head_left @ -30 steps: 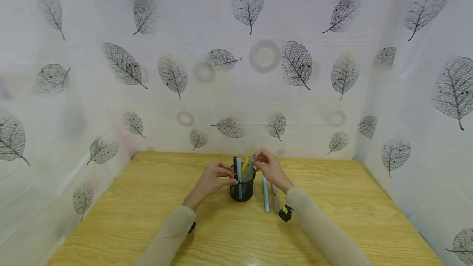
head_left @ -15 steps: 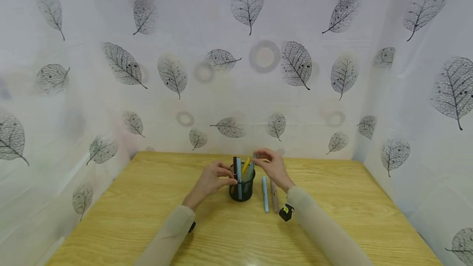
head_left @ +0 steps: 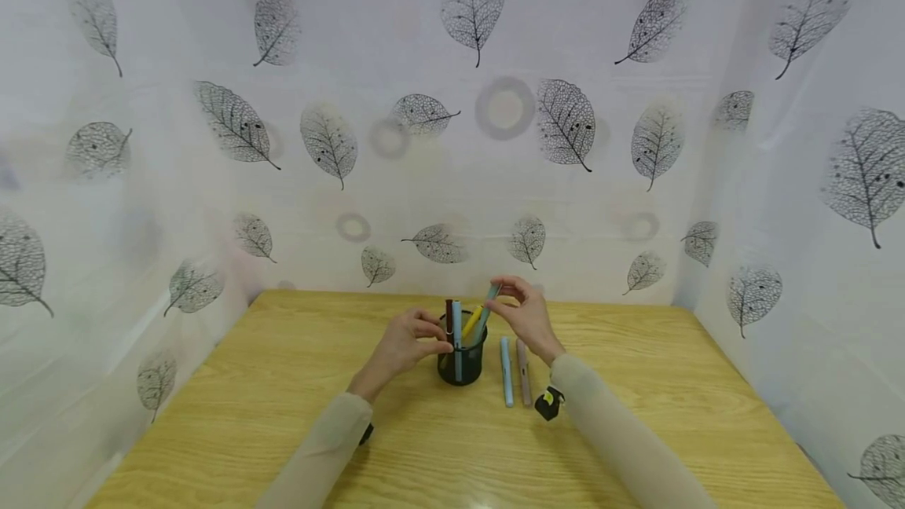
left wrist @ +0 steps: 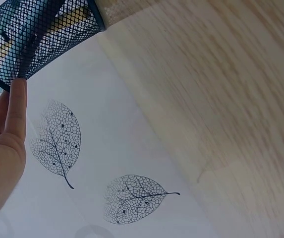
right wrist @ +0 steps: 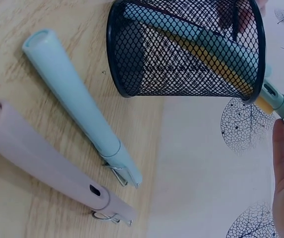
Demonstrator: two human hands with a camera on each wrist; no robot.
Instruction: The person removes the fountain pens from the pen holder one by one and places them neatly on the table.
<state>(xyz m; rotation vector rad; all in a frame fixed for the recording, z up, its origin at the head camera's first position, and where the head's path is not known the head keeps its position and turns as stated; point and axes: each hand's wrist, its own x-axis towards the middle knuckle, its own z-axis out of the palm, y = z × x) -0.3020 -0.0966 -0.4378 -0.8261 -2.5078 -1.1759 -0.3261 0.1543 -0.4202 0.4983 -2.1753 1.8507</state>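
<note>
Raised since before, right hand [head_left: 525, 316] fingers pinch teal pen [head_left: 486, 309]; left hand [head_left: 404, 344] fingers curl round mesh cup [head_left: 461, 364].

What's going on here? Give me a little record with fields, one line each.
Surface: wooden table
Left hand: holds the black mesh pen cup
Right hand: pinches a teal pen that leans in the cup
In cup too: brown, light blue and yellow pens
On table, right of cup: light blue pen, pinkish pen, side by side

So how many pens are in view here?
6: four stand in the mesh cup, dark red, light blue, yellow, teal; two lie on the table, light blue, pinkish. More may be hidden.
</note>
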